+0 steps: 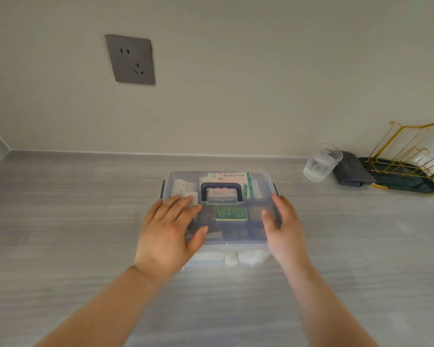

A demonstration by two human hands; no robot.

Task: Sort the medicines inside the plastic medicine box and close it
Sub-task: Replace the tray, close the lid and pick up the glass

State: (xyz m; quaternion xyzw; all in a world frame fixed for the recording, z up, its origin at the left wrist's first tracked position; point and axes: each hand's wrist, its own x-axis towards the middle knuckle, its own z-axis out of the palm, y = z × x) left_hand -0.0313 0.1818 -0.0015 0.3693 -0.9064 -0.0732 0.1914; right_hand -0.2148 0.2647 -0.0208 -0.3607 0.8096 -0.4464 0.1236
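On grey countertop: lidded medicine box (221,209), glass tumbler (321,162) and gold rack (409,156) well right.
Box's long axis runs left-right, handle (221,193) up; left hand (168,229) flat on lid, right hand (285,226) open against its side.

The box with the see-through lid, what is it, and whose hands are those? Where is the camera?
The camera sits on a person's head and looks down, so you see their own two arms. The left hand lies flat on the lid, and the right hand touches the box's right edge. Neither holds anything. The plastic medicine box stands on a grey counter. Its lid has a dark handle, and packets of medicine show through. Farther right are a glass, a folded grey cloth and a gold rack on a dark tray. A socket is on the wall.
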